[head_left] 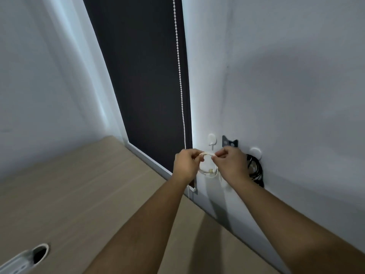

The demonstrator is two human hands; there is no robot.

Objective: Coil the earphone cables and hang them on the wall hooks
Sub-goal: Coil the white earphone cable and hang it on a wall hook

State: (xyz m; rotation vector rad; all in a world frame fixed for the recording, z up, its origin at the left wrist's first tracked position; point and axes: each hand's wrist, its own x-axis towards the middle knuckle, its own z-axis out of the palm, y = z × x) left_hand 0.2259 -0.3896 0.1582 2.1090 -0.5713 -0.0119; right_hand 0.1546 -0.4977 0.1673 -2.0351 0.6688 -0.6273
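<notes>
A white earphone cable (205, 170) is wound into a small coil that I hold up against the white wall. My left hand (186, 165) pinches the coil's upper left part. My right hand (230, 164) pinches its upper right part. A white wall hook (212, 141) sits just above the coil, bare. To its right is a black cat-shaped hook (229, 143), partly hidden by my right hand. Further right, a round white hook (255, 152) carries a coiled black earphone cable (256, 171).
A dark roller blind (142, 76) with a white bead chain (180, 80) covers the window left of the hooks. A light wooden desk (79, 194) lies below, with a round cable hole (40, 252) and a white power strip (15, 264) at the lower left.
</notes>
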